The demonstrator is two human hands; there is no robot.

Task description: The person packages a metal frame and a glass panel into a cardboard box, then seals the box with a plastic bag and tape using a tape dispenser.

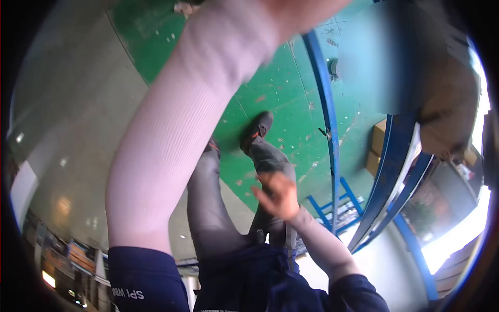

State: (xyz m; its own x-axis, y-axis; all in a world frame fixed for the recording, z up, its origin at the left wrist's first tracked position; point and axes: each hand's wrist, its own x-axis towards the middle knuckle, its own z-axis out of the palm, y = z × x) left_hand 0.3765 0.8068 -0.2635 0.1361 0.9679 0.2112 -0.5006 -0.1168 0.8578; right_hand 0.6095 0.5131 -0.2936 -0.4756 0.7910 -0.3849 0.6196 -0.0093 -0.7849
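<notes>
My left arm, in a pale pink sleeve (166, 125), reaches up across the view. At the top edge, my left hand (309, 13) is blurred and cut off, so its fingers and anything in them are hidden. Low in front of my right thigh hangs my right hand (280, 195), slightly blurred, its thumb and fingers apart and nothing visible in it. Blue metal bars (325, 93) stand to the right of both hands. A large pale blue, blurred shape (369, 57) is near my left hand, but whether they touch cannot be seen.
Underfoot is a green floor (275, 78) with grey floor (78, 99) to the left. Cardboard boxes (375, 145) and a small blue frame (345, 195) are at the right. A blurred brown shape (449, 104) is at the far right. Shelving (80, 255) stands at lower left.
</notes>
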